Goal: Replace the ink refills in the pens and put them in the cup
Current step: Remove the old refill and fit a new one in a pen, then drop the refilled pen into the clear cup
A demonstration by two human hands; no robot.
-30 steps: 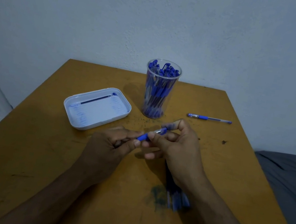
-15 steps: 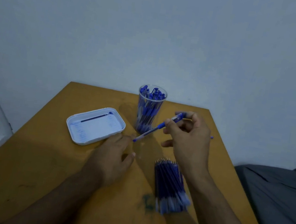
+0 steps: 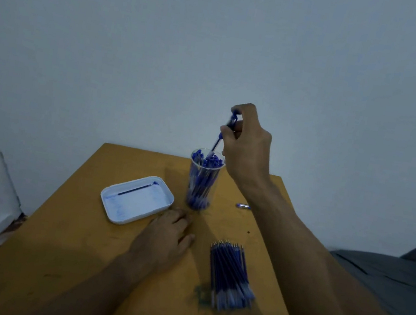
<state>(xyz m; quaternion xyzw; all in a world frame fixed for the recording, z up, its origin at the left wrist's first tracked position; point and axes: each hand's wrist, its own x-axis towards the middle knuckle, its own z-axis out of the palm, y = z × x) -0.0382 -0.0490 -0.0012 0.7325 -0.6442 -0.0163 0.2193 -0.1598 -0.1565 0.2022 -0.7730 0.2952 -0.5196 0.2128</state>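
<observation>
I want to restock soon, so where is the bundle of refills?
The bundle of refills lies on the table, near side, between the person's forearms, nearer the right.

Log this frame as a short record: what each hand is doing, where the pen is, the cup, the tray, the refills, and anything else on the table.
right hand: raised over the cup, fingers pinching a pen
pen: steeply tilted, lower end at the cup's mouth
left hand: resting flat on the table, holding nothing
cup: clear, upright, packed with blue pens
tray: white, left of the cup, one dark refill inside
refills: bundle lying on the table near the right forearm
loose pen: right of the cup, partly hidden by the arm
table: brown wood
</observation>
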